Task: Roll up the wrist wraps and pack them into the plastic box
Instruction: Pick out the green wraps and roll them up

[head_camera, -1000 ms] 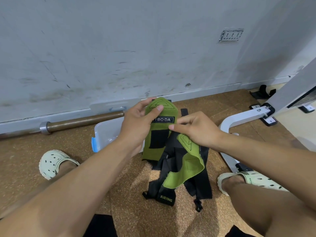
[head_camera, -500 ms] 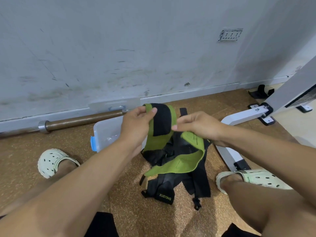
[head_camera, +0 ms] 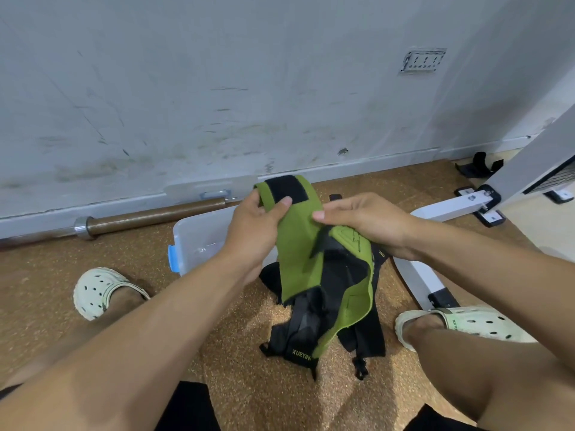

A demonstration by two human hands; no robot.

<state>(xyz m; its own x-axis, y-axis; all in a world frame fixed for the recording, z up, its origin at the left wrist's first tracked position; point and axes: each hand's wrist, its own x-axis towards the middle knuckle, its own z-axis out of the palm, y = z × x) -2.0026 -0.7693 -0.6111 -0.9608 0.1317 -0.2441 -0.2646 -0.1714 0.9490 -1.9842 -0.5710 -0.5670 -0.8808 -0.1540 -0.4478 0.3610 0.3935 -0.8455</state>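
head cam view, looking down between the knees at a brown cork-looking floor (head_camera: pixel 93 353). the left hand (head_camera: pixel 253 227) grips the top end of the green wrist wrap (head_camera: pixel 297 259), fingers curled behind it and thumb pressed on the front just under the black velcro patch (head_camera: pixel 284 189), which is folded over the top. the right hand (head_camera: pixel 364 222) pinches the same wrap a bit further along, fingers curled over a fold with the fingertips pointing toward the left thumb. so both hands are closed on the one wrap, held up off the floor.

the rest of the green wrap hangs down in a loop and its lower end drapes onto a pile of black straps (head_camera: pixel 298 337) lying on the floor between the feet. one of them has "xueyin.." lettering on it, can't read the rest. can't tell how many black pieces are in that heap.

the clear plastic box (head_camera: pixel 199 241) sits on the floor just behind the left hand, blue latch (head_camera: pixel 174 258) on its near side, looks open on top. what seems to be its lid (head_camera: pixel 202 189) leans on the wall behind it.

a barbell (head_camera: pixel 140 219) lies along the base of the grey wall. white bench frame (head_camera: pixel 435 213) is off to the right. pale clogs on both feet, left (head_camera: pixel 99 290) and right (head_camera: pixel 466 325).
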